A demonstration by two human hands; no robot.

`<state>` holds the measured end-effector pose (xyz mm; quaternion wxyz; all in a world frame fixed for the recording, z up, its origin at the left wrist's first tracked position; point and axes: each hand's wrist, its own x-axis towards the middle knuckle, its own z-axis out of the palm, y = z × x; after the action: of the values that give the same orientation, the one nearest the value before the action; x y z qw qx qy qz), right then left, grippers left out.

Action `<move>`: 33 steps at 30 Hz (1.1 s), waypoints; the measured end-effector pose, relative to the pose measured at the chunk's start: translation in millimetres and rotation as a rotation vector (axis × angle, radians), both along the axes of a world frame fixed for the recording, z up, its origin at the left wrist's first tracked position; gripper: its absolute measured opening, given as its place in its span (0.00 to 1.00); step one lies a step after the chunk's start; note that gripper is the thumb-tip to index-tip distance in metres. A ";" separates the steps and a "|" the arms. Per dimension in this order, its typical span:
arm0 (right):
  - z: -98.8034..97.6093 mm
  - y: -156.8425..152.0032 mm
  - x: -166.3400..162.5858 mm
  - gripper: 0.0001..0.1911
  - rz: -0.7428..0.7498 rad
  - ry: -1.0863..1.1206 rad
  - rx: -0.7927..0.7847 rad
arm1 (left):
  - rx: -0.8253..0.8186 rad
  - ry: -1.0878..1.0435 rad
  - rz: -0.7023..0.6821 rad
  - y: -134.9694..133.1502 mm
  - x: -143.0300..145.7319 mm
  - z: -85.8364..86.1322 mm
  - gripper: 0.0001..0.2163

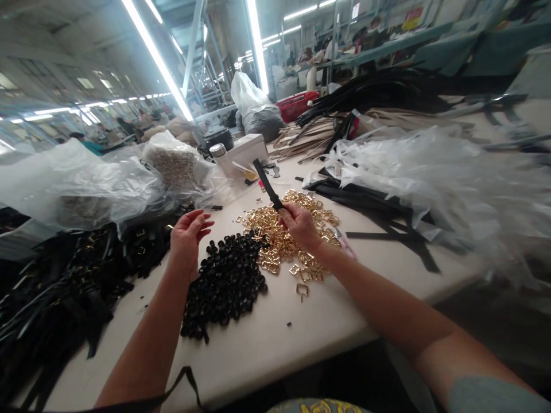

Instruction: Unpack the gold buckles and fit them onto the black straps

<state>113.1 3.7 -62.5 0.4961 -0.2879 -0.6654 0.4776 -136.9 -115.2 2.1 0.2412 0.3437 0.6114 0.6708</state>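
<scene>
My right hand point(298, 225) is closed around a short black strap point(267, 184), whose end points up and away from me. Directly under that hand lies a heap of gold-coloured buckles point(275, 241). My left hand point(190, 228) hovers over the left part of the table, its fingers loosely bent and apart, with nothing visible in them. Just to the right of my left forearm spreads a pile of small black loops point(228, 281), which meets the buckle heap. At the far left, many black straps point(77, 281), some with gold buckles, lie in a tangled mass.
Clear plastic bags point(107, 178) stand behind the strap mass. A silver-capped bottle point(218, 151) and a white box point(247, 152) sit at the back. To the right are loose black strips point(387, 235) and crumpled plastic point(447, 172). The table's front edge point(301, 367) runs before me.
</scene>
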 end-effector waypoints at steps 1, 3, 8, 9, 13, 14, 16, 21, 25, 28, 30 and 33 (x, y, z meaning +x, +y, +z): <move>0.4 2.9 1.6 0.13 -0.017 0.007 0.006 | -0.030 0.018 0.009 6.5 -10.8 5.0 0.22; 0.4 7.0 3.3 0.14 -0.024 0.024 -0.009 | -0.122 0.067 0.007 17.2 -26.1 11.3 0.21; -2.6 10.8 2.5 0.17 0.037 0.057 -0.065 | -0.369 0.310 -0.268 29.7 -19.7 1.9 0.19; -2.9 11.0 2.3 0.17 0.052 0.058 -0.075 | -0.425 0.369 -0.350 30.8 -12.5 -3.3 0.19; -3.5 10.8 2.2 0.16 0.093 0.032 -0.096 | -0.551 0.716 -0.544 35.3 19.5 -24.4 0.13; -3.8 10.7 2.0 0.16 0.095 0.021 -0.092 | -0.554 0.816 -0.570 36.6 26.0 -28.4 0.11; -4.8 10.3 1.6 0.14 0.089 0.001 -0.078 | -0.558 0.995 -0.610 39.0 35.3 -34.1 0.08; -6.9 10.0 0.4 0.12 0.061 -0.032 -0.042 | -0.741 1.234 -0.641 40.6 37.7 -36.8 0.03; -5.8 10.2 0.8 0.15 0.073 -0.041 -0.036 | -0.778 1.313 -0.576 31.4 39.6 -30.5 0.02; -4.0 9.5 1.6 0.16 0.087 -0.057 -0.028 | -0.615 1.324 -0.546 15.9 55.3 -27.6 0.03; -2.7 8.6 2.2 0.15 0.079 -0.071 -0.005 | -0.512 1.282 -0.644 4.5 70.5 -30.1 0.04; -1.2 7.1 2.8 0.13 0.055 -0.097 0.028 | -0.459 1.253 -0.794 -6.6 89.6 -40.0 0.03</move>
<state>115.9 10.8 -63.7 0.4541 -0.2855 -0.7029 0.4672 -47.3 -121.7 -37.9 0.1379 0.7936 0.5883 0.0709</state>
